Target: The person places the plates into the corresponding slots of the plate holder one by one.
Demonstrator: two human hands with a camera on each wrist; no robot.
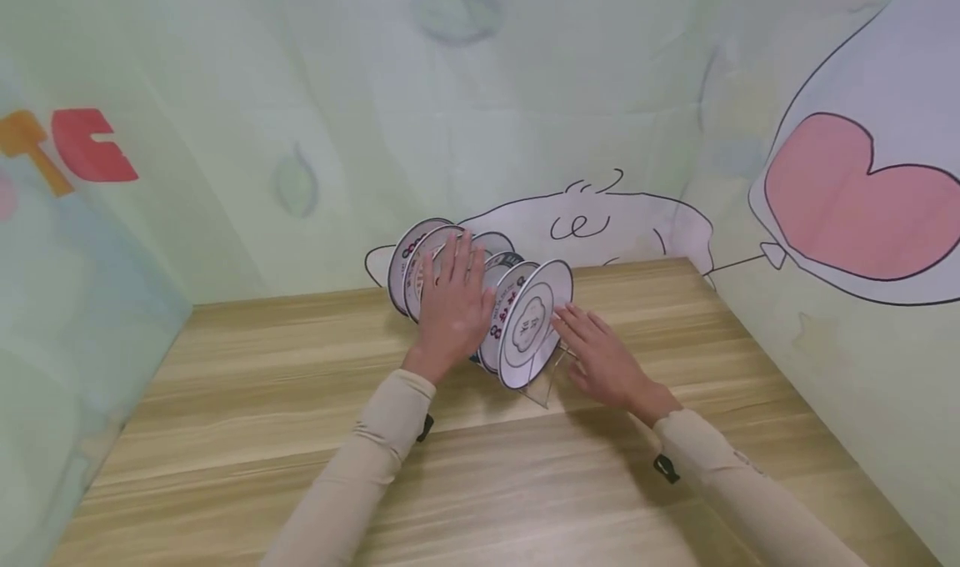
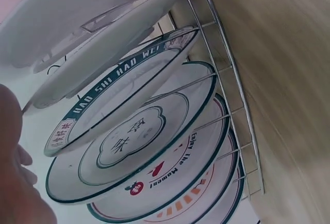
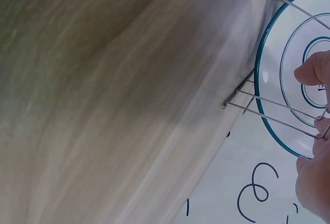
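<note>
Several white plates stand on edge in a row inside a wire dish rack (image 1: pixel 546 402). At the right end of the row, the nearest plate (image 1: pixel 532 321) has a dark rim and a printed centre. My left hand (image 1: pixel 453 313) lies over the row with its fingers extended, hiding the middle plates. In the left wrist view, a plate with a green lettered band (image 2: pixel 98 92) leans among the others, above the rack's wires (image 2: pixel 221 54). Beside the end plate is my right hand (image 1: pixel 607 367), its fairly straight fingers at the plate's face and the rack's end wires (image 3: pixel 278 105).
The rack stands on a wood-grain table (image 1: pixel 285 400), close to its back edge. Behind it hangs a pale printed backdrop (image 1: pixel 360 117) with cartoon drawings, including a balloon with a pink heart (image 1: pixel 855 200) at the right.
</note>
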